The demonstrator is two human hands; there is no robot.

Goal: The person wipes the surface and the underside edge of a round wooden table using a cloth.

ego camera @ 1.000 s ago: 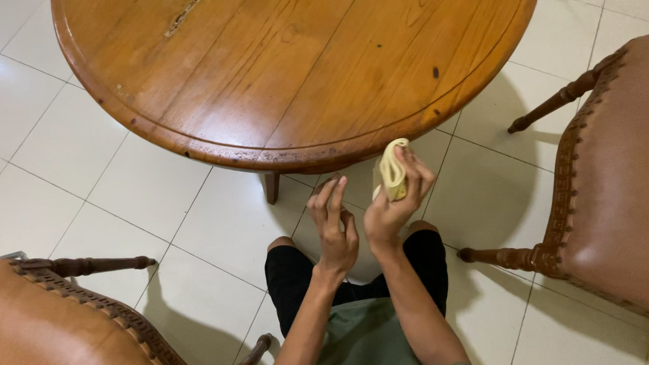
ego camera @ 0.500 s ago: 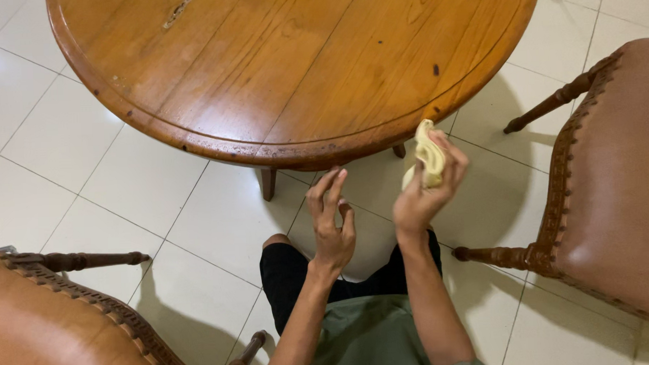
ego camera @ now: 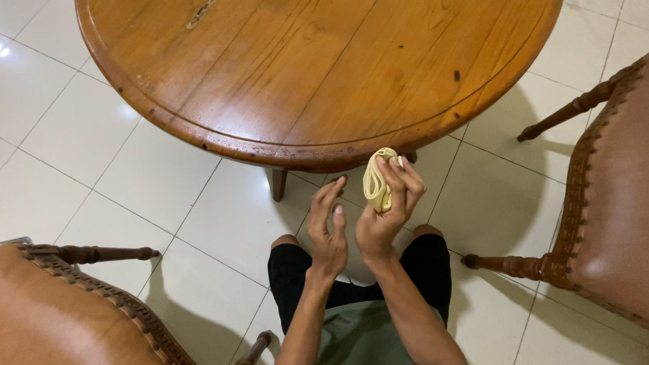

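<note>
Bare forearms, black shorts [ego camera: 428, 261], green shirt [ego camera: 359, 339].

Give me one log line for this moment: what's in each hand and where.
right hand: holds folded yellow cloth in fingers, below round wooden table edge | left hand: open, empty, beside right

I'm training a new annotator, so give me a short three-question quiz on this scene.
1. True or false: the right hand holds a folded yellow cloth.
2. What is the left hand holding?
3. The cloth is: A) lying on the table, B) held in front of the table's near edge, C) lying on a chair.

Key: 1. True. 2. Nothing; it is open, fingers spread, beside the right hand. 3. B.
</note>
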